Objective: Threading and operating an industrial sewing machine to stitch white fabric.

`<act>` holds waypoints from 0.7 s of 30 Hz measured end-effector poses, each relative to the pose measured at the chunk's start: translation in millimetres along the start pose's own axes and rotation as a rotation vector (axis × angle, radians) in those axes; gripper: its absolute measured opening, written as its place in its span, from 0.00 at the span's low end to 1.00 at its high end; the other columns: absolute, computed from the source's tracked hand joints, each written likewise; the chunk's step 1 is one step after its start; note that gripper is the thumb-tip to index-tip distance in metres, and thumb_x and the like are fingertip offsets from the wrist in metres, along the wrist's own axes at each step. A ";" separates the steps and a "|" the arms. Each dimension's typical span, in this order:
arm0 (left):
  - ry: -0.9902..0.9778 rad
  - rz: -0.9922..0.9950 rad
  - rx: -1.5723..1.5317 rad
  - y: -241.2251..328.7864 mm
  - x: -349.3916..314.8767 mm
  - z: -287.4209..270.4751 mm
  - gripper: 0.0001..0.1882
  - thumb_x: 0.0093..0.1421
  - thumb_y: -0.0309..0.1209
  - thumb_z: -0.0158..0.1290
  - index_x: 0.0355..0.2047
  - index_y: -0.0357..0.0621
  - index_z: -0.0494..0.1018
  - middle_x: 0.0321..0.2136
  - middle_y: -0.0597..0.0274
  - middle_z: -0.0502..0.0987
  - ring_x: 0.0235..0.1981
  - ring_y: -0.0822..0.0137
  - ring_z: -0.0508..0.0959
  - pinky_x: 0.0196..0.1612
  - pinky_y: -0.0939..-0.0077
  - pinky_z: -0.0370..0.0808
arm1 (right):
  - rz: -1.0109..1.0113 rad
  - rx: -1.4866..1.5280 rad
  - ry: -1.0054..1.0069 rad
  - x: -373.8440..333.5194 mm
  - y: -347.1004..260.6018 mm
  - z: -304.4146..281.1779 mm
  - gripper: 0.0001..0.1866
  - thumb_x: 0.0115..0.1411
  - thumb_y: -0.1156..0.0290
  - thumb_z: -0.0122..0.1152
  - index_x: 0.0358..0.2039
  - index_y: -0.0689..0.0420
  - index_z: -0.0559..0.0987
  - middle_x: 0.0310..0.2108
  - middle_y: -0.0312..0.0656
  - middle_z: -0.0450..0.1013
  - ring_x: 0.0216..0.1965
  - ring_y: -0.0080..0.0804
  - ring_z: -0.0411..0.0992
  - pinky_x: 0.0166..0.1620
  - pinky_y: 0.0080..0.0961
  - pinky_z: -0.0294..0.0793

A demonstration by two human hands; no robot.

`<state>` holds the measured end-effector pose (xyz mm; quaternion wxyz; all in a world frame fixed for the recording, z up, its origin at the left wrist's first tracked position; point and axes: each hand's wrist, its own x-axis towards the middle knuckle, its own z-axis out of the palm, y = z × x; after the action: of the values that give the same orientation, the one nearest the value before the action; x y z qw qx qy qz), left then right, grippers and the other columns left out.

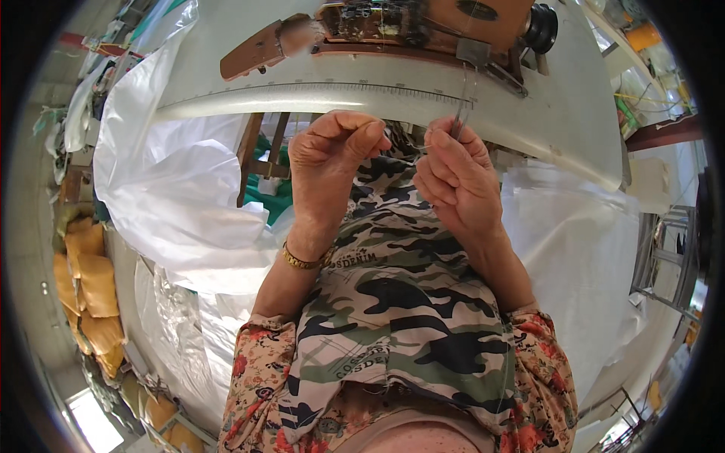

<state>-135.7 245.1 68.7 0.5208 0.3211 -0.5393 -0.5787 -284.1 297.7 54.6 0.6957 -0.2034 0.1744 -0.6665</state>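
My left hand [329, 155] is raised in front of the table edge, thumb and forefinger pinched together. Whatever lies in that pinch is too small to make out. A short gap to the right, my right hand [462, 172] is closed around slim shiny tweezers [461, 113], their two thin prongs pointing up and away. Just beyond the hands stands a brown sewing machine [453, 23] with a black handwheel [541, 29] on its right. Camouflage-patterned cloth [408, 279] covers my front and lap, below both hands.
The pale table [574, 113] has a ruler scale [317, 87] along its near edge. White plastic sheeting [181, 204] hangs at the left, and more sheeting [566, 241] at the right. Green fabric [276, 200] shows under the table. Orange-brown bundles [94, 287] are stacked far left.
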 end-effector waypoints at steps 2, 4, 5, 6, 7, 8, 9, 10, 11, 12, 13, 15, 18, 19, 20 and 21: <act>-0.005 -0.006 0.048 3.4 -0.8 1.9 0.04 0.55 0.23 0.55 0.31 0.35 0.75 0.23 0.65 0.77 0.23 0.80 0.72 0.29 0.88 0.69 | -0.003 -0.014 0.001 0.0 -0.2 -0.5 0.04 0.61 0.72 0.51 0.35 0.56 0.73 0.13 0.27 0.54 0.10 0.13 0.49 0.14 0.13 0.47; -0.005 -0.021 0.023 2.7 -0.3 3.0 0.04 0.55 0.23 0.55 0.31 0.35 0.75 0.23 0.64 0.77 0.23 0.80 0.72 0.29 0.88 0.69 | -0.003 -0.027 0.001 -0.2 -0.5 -0.8 0.04 0.61 0.73 0.51 0.35 0.56 0.73 0.13 0.27 0.54 0.10 0.13 0.49 0.14 0.13 0.47; -0.006 -0.036 -0.003 2.6 -0.5 3.1 0.04 0.55 0.23 0.55 0.30 0.35 0.75 0.23 0.64 0.77 0.23 0.79 0.72 0.29 0.88 0.69 | -0.011 -0.039 0.002 -0.3 -0.8 -0.9 0.04 0.61 0.73 0.51 0.35 0.56 0.73 0.13 0.27 0.55 0.10 0.13 0.49 0.14 0.13 0.47; -0.004 -0.037 -0.001 3.0 -1.3 2.5 0.04 0.55 0.23 0.55 0.30 0.35 0.75 0.23 0.64 0.77 0.23 0.79 0.72 0.29 0.88 0.69 | -0.018 -0.051 0.004 -0.6 -0.7 -1.0 0.04 0.61 0.73 0.51 0.35 0.56 0.73 0.13 0.27 0.55 0.10 0.13 0.49 0.14 0.13 0.47; -0.004 -0.006 0.055 3.7 -1.6 2.6 0.03 0.54 0.23 0.56 0.30 0.35 0.75 0.23 0.65 0.77 0.24 0.80 0.72 0.29 0.89 0.68 | -0.019 -0.050 0.004 -0.4 -0.7 -1.5 0.04 0.61 0.73 0.51 0.35 0.56 0.73 0.13 0.27 0.55 0.10 0.13 0.49 0.14 0.13 0.47; -0.004 0.024 0.112 4.1 -1.9 3.1 0.03 0.54 0.23 0.56 0.29 0.36 0.75 0.23 0.65 0.77 0.24 0.80 0.71 0.29 0.89 0.68 | -0.025 -0.038 0.000 -0.4 -0.3 -2.0 0.04 0.61 0.73 0.51 0.35 0.56 0.73 0.13 0.27 0.55 0.10 0.13 0.49 0.14 0.13 0.47; -0.006 0.024 0.113 3.9 -2.2 3.9 0.03 0.54 0.23 0.56 0.29 0.36 0.75 0.23 0.65 0.77 0.24 0.80 0.71 0.29 0.89 0.68 | -0.032 -0.025 -0.003 -0.5 -0.5 -2.7 0.04 0.61 0.73 0.51 0.35 0.56 0.73 0.13 0.27 0.55 0.10 0.13 0.49 0.14 0.12 0.47; 0.001 0.041 0.139 3.2 -2.7 2.4 0.03 0.54 0.23 0.56 0.28 0.36 0.75 0.23 0.66 0.77 0.24 0.81 0.71 0.29 0.89 0.68 | -0.031 -0.026 -0.002 -0.1 0.3 -2.9 0.04 0.61 0.73 0.51 0.35 0.56 0.73 0.13 0.27 0.55 0.10 0.13 0.49 0.14 0.12 0.47; 0.007 0.057 0.165 2.7 -2.9 1.1 0.03 0.54 0.24 0.57 0.26 0.37 0.75 0.24 0.67 0.76 0.24 0.81 0.71 0.29 0.89 0.67 | -0.030 -0.026 0.015 0.1 0.6 -3.5 0.04 0.61 0.73 0.51 0.35 0.57 0.73 0.13 0.27 0.55 0.10 0.13 0.49 0.14 0.12 0.46; 0.007 0.055 0.164 2.4 -2.6 0.3 0.03 0.54 0.24 0.57 0.26 0.37 0.75 0.24 0.67 0.76 0.24 0.81 0.71 0.29 0.89 0.67 | -0.030 -0.027 0.032 0.4 1.1 -3.8 0.04 0.61 0.73 0.51 0.35 0.57 0.73 0.13 0.27 0.55 0.11 0.13 0.49 0.14 0.12 0.46; 0.033 0.044 0.145 2.2 -2.1 1.0 0.03 0.54 0.24 0.57 0.25 0.37 0.74 0.22 0.69 0.75 0.24 0.82 0.69 0.29 0.90 0.66 | -0.032 -0.024 0.033 0.6 1.2 -4.3 0.04 0.61 0.73 0.51 0.35 0.57 0.73 0.13 0.27 0.55 0.11 0.13 0.49 0.14 0.12 0.46; 0.055 0.031 0.126 1.9 -1.1 1.7 0.05 0.54 0.24 0.57 0.24 0.38 0.73 0.21 0.71 0.73 0.24 0.83 0.68 0.29 0.91 0.65 | -0.029 -0.011 0.018 1.9 1.8 -4.9 0.04 0.61 0.73 0.51 0.34 0.57 0.74 0.13 0.27 0.55 0.11 0.13 0.48 0.14 0.12 0.46; 0.150 0.089 0.117 -1.1 0.0 0.0 0.12 0.59 0.29 0.53 0.20 0.40 0.68 0.17 0.74 0.67 0.21 0.84 0.62 0.25 0.91 0.59 | -0.032 -0.008 0.017 2.0 0.1 -5.3 0.04 0.61 0.73 0.51 0.34 0.56 0.74 0.13 0.27 0.55 0.11 0.13 0.48 0.14 0.12 0.46; 0.120 0.095 0.102 -4.1 0.0 -5.1 0.12 0.61 0.30 0.50 0.21 0.41 0.66 0.19 0.72 0.65 0.22 0.81 0.60 0.29 0.88 0.61 | -0.033 -0.006 0.018 1.8 0.1 -6.0 0.04 0.61 0.73 0.51 0.34 0.56 0.74 0.13 0.27 0.55 0.11 0.13 0.48 0.14 0.12 0.46; 0.090 0.102 0.086 -6.1 0.2 -9.0 0.12 0.63 0.32 0.47 0.23 0.42 0.65 0.21 0.71 0.63 0.22 0.79 0.59 0.32 0.85 0.62 | -0.033 -0.007 0.015 1.6 0.1 -7.3 0.04 0.61 0.73 0.51 0.34 0.56 0.74 0.13 0.27 0.54 0.11 0.13 0.48 0.14 0.12 0.46; 0.088 0.101 0.087 -6.5 0.9 -11.1 0.12 0.63 0.32 0.47 0.23 0.42 0.65 0.21 0.71 0.63 0.22 0.79 0.59 0.32 0.85 0.62 | -0.032 -0.008 0.012 1.6 0.2 -7.9 0.04 0.61 0.73 0.51 0.34 0.56 0.74 0.13 0.27 0.54 0.11 0.13 0.48 0.15 0.12 0.46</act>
<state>-127.3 240.2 60.2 0.5581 0.3407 -0.5560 -0.5131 -288.0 295.8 47.8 0.6831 -0.2050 0.1778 -0.6781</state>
